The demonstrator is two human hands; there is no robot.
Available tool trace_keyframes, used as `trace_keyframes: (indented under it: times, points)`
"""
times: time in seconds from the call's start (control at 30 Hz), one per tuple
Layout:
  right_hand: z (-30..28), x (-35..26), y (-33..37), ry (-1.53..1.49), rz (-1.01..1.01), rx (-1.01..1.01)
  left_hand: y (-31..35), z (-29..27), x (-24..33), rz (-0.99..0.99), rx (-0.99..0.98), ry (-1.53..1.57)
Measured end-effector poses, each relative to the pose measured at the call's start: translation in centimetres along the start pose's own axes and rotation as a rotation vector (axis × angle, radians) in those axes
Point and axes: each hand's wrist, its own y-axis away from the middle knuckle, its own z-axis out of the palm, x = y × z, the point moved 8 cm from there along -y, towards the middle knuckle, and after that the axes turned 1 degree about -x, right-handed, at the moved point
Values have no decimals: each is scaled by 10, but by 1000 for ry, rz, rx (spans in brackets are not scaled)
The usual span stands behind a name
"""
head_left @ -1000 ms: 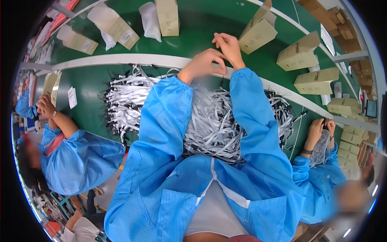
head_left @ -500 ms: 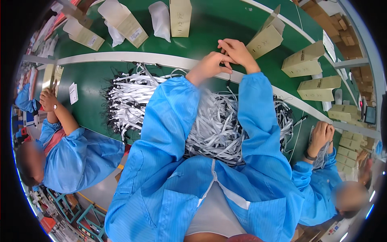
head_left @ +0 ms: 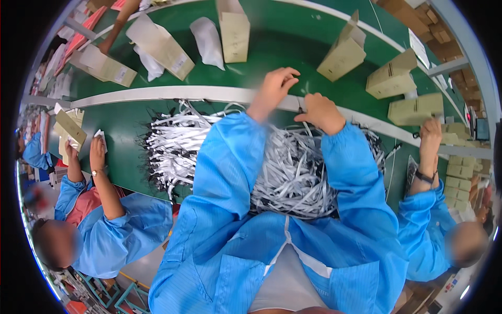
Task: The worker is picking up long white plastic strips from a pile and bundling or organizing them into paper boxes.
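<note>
My left hand [head_left: 273, 93] is held over the white rail [head_left: 209, 93], with its fingers loosely bent, a gap between the tips, and nothing visible in them. To its right, my right hand [head_left: 323, 113] is lower, at the near side of the rail, its fingers curled and its thumb pointing left. A small dark cord end [head_left: 300, 107] shows beside that thumb. Whether the right fingers hold it is hidden. Beneath my forearms lies a heap of white flat straps [head_left: 293, 175] with black ends. Another bundle of white straps [head_left: 175, 149] is left of my left sleeve.
Beyond the rail, on the green surface [head_left: 277, 39], stand open cream boxes [head_left: 234, 39] and a white wrapped item [head_left: 208, 44]. More cream boxes [head_left: 342, 55] are at right. A co-worker at left holds a cream box [head_left: 70, 128]; another co-worker's hand [head_left: 431, 133] is at right.
My hands, together over the rail before, have come apart; the right has drawn back toward me. The left co-worker has a box raised, the right one reaches forward, and an arm appears at upper left.
</note>
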Motion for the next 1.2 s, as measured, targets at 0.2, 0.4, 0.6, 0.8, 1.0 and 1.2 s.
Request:
trace_keyframes:
  times: [0.2,0.4,0.6,0.8,1.0,1.2]
  points:
    - [6,22,-7,-408,133,-370,5,-12,-8,-201,86,267]
    - [-168,-12,36,-1171,-221,546,45,43,116,418,-949,778]
    - [-269,46,192,-1238,-842,1491,92,54,109,1,-1498,659]
    - [-236,-57,252,-808,-2123,-499,-1,-35,124,294,-358,-26]
    - [-189,-54,82,-1232,-696,464,18,-97,210,473,143,-179]
    - [-96,-99,34,-1234,-546,-524,46,-134,235,796,503,-326]
